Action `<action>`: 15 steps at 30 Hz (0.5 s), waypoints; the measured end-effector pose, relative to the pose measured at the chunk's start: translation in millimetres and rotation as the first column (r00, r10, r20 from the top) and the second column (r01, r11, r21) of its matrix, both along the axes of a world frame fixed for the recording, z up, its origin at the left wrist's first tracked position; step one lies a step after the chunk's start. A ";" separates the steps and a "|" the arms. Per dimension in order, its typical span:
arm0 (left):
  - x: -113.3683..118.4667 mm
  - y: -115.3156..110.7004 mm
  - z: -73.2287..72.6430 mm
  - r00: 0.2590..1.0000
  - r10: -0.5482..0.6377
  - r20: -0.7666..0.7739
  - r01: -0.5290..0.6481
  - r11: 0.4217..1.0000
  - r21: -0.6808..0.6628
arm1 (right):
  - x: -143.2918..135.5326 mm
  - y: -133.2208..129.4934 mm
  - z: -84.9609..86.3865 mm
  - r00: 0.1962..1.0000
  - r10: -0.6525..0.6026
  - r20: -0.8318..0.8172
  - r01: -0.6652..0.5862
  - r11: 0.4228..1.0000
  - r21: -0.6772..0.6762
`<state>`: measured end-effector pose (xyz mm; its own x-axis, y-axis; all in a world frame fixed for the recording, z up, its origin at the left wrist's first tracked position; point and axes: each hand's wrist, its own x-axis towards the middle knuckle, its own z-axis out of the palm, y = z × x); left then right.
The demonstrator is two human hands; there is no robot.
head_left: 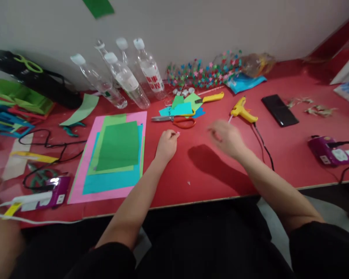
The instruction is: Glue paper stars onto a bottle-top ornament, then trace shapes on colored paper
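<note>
My left hand [167, 145] rests on the red table with its fingers pinched on a small pink star [178, 133]. Raised above the table to the right, my right hand [228, 137] is smeared by motion, so its fingers cannot be made out. Just beyond it lies a yellow hot glue gun [242, 110], its cord trailing toward the front edge. Scissors with orange handles [184, 122] lie past my left hand, against blue and green paper pieces [182, 108]. A yellow utility knife [212, 98] is behind them. A tiny pale scrap [189, 183] lies in front.
Coloured paper sheets [119, 145] are stacked at left. Several plastic bottles [152, 73] and strands of colourful stars [203, 73] stand along the wall. A black phone [280, 110] and purple power strip [325, 151] are at right. Another person's blurred arm [2, 224] shows at far left.
</note>
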<state>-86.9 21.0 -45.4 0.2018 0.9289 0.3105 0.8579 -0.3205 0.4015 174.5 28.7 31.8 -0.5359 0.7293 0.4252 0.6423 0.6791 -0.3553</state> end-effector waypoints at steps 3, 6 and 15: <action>-3.6 1.4 -2.6 0.998 -0.050 -0.049 0.048 0.998 -0.032 | -35.0 -39.7 -14.8 0.766 0.634 0.110 -0.616 0.772 -0.160; -7.1 -0.7 -1.9 0.991 -0.117 -0.069 0.115 0.993 -0.039 | -45.1 -60.6 -33.6 0.692 0.715 0.103 -0.694 0.698 -0.180; -1.3 -0.4 -0.7 0.983 -0.159 -0.095 0.162 0.987 0.022 | -56.6 -79.0 -50.5 0.613 0.730 0.303 -0.757 0.652 -0.039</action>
